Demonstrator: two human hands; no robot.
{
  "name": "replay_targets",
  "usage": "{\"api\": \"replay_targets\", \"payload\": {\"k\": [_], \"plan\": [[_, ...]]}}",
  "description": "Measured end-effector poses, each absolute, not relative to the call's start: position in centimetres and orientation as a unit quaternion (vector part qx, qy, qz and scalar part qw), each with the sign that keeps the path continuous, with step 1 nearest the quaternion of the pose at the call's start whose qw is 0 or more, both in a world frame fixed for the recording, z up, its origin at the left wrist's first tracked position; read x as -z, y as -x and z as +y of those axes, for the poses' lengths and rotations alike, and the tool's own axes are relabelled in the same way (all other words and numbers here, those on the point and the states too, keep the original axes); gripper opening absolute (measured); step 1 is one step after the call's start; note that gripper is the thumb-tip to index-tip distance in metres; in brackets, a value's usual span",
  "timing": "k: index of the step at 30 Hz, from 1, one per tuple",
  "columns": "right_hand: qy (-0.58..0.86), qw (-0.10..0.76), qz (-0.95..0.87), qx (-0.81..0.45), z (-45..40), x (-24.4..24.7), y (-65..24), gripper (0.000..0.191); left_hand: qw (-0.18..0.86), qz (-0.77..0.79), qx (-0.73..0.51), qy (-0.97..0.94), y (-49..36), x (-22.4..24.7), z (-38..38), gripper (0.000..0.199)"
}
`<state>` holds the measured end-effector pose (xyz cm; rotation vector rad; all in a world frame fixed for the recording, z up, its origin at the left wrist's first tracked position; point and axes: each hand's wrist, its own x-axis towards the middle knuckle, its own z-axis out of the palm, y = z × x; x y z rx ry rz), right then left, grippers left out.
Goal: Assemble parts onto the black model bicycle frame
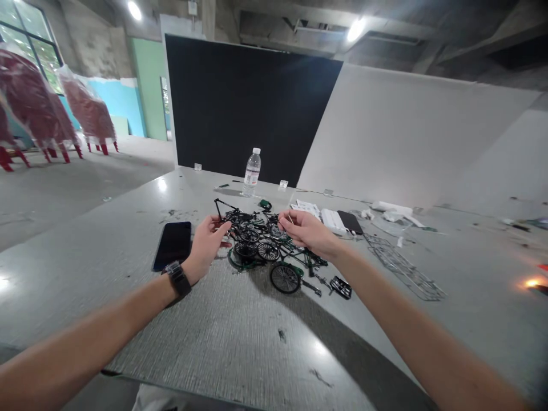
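Note:
A heap of miniature bicycle parts, black and dark green, lies on the grey table between my two hands. My left hand (206,246), with a black watch on its wrist, is closed on a black miniature bicycle frame (226,205) at the heap's left side. Over the right side of the heap, my right hand (309,231) pinches a thin light-coloured rod (290,218), whose kind is too small to make out. Spoked wheels (269,251) sit below and between the hands. Nearest me are a larger wheel (285,278) and a small black rack-like part (341,287).
A phone (172,246) lies left of my left hand. Behind the heap stands a water bottle (252,174). To the right are a white box (333,221), a dark flat object (350,222), and clear plastic sprues (402,268). Upright panels (252,108) border the table's back.

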<state>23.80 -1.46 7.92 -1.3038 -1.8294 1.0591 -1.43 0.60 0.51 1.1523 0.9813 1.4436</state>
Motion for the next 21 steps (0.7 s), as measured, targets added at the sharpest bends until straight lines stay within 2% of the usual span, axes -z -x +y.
{"api": "replay_targets", "payload": {"k": [4, 8, 17, 21], "plan": [[0.553, 0.35, -0.723, -0.223, -2.7, -7.1, -24.8, 0.031, 0.494, 0.408, -0.603, -0.475, 1.4, -0.4, 0.6, 0.03], [0.596, 0.335, -0.728, -0.06, -2.7, -5.5, -26.9, 0.021, 0.492, 0.407, -0.604, -0.476, 1.4, -0.3, 0.6, 0.032], [0.581, 0.135, -0.803, -0.001, -2.3, -3.5, -28.3, 0.015, 0.487, 0.421, -0.589, -0.489, 1.5, 0.0, 0.5, 0.034], [0.584, 0.108, -0.804, -0.011, -2.2, -3.2, -28.6, 0.015, 0.486, 0.414, -0.59, -0.494, 1.4, 0.1, 0.5, 0.035]]}}
